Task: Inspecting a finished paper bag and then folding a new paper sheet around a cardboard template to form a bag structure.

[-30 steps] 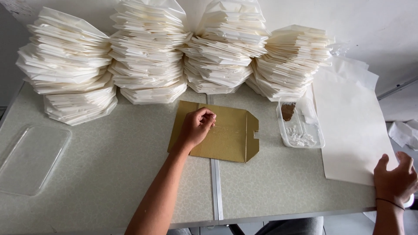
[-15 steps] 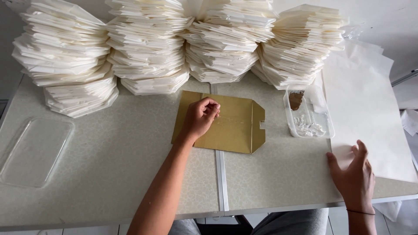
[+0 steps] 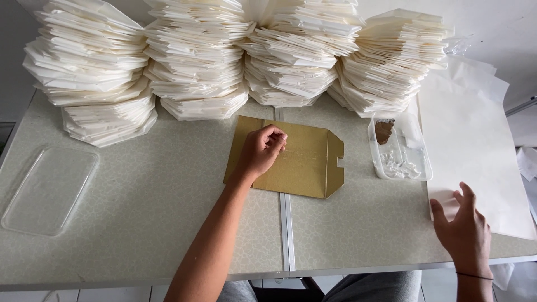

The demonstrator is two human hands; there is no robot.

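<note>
A flat gold-brown cardboard piece (image 3: 305, 162) with a notched flap lies in the middle of the table (image 3: 140, 223). My left hand (image 3: 262, 152) rests on its left half, fingers curled with the fingertips pressing the card. My right hand (image 3: 464, 229) is at the table's near right edge, fingers spread, touching the lower corner of a stack of large white paper sheets (image 3: 475, 151). It holds nothing that I can see.
Several tall stacks of folded white paper items (image 3: 196, 61) line the back of the table. A clear plastic tub (image 3: 398, 154) with white bits and a brown brush-like thing stands right of the card. A clear plastic lid (image 3: 47, 190) lies at the left.
My right hand has moved left and forward from the table's right edge onto the corner of the white sheets. My left hand stays on the card, its fingers more curled.
</note>
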